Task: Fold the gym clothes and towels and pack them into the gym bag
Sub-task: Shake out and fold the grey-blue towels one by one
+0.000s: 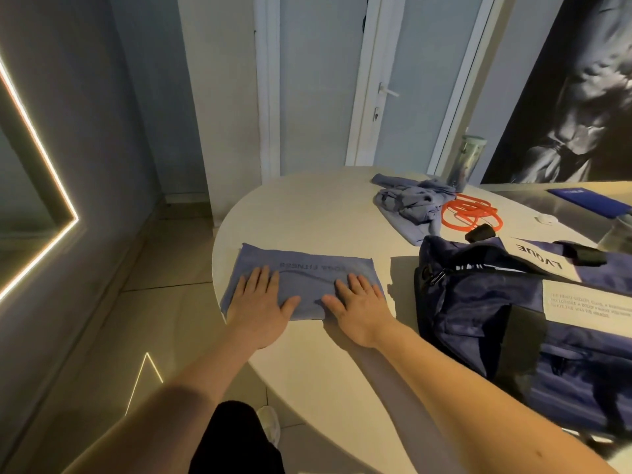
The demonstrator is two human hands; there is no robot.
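Observation:
A blue towel [307,268] with dark lettering lies folded flat near the left edge of the round white table [307,213]. My left hand [261,304] presses flat on its left half, fingers straight and spread. My right hand [359,307] presses flat on its right half in the same way. To the right stands a dark blue gym bag [485,313] with white panels, its top open. A crumpled blue garment [407,206] lies at the back of the table.
An orange jump rope [468,213] with black handles lies beside the crumpled garment. A tall bottle [466,162] stands at the table's back edge. A blue booklet [588,201] and a glass [619,234] sit far right. A door is behind the table.

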